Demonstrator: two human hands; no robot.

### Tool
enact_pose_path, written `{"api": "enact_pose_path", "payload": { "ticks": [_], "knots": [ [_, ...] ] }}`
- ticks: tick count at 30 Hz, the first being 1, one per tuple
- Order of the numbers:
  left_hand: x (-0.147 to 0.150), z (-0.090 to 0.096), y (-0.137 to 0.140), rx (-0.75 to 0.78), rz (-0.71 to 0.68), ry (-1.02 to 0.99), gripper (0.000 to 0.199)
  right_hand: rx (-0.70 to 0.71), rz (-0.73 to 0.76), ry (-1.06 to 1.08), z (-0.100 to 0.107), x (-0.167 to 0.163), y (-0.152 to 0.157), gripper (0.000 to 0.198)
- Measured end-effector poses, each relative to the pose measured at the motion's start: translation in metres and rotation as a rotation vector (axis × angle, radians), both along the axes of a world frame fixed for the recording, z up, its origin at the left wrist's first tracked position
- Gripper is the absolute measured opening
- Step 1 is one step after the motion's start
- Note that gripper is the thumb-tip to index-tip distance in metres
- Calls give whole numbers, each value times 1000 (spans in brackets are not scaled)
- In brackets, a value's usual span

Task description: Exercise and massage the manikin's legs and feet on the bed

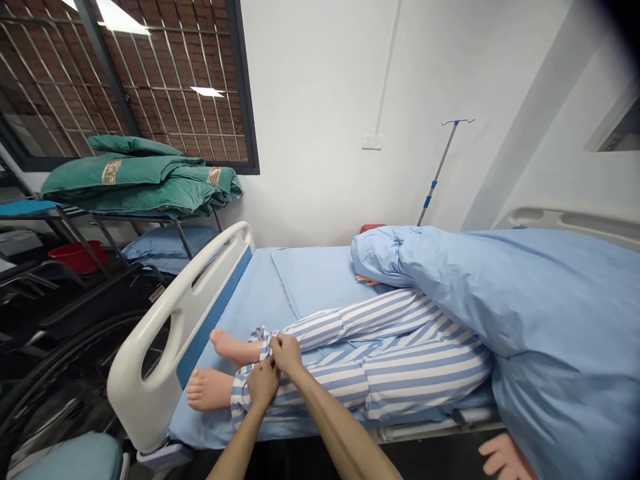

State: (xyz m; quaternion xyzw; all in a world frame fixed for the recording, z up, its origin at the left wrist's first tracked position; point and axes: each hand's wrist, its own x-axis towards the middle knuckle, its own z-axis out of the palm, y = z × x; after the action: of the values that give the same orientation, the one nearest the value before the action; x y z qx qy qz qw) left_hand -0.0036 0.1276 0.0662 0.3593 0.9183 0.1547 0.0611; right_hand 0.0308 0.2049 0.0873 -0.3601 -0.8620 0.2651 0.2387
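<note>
A manikin lies on the bed in blue-and-white striped pajama trousers (420, 373), its bare feet (210, 389) pointing left. My left hand (263, 383) is closed on the trouser fabric at the near lower leg, just above the ankle. Right beside it, my right hand (287, 353) has its fingers curled on the striped cloth near the far leg's cuff. The hands almost touch, and my fingertips are partly hidden. A blue quilt (550, 300) covers the manikin from the hips up, with one hand (505, 457) hanging out at the near side.
A white footboard (145, 340) rises left of the feet. Beyond it are a wheelchair (65, 360), folded green bedding (150, 177) and a red basin (77, 257). An IV pole (439, 173) stands behind the bed by the wall.
</note>
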Motion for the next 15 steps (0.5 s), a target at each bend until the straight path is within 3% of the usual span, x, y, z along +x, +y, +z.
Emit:
{"api": "enact_pose_path", "payload": {
  "ticks": [4,8,11,15],
  "knots": [
    [3,-3,3,0,55,-2,43,7,-8,62,12,-38,19,33],
    [2,-13,4,-74,58,-4,34,-180,15,40,-9,-78,19,20],
    [-2,-18,3,-76,68,-17,33,-459,258,69,-20,-98,5,17],
    [-4,-20,5,-7,46,-14,29,-799,568,165,2,-102,-7,22]
  ]
}}
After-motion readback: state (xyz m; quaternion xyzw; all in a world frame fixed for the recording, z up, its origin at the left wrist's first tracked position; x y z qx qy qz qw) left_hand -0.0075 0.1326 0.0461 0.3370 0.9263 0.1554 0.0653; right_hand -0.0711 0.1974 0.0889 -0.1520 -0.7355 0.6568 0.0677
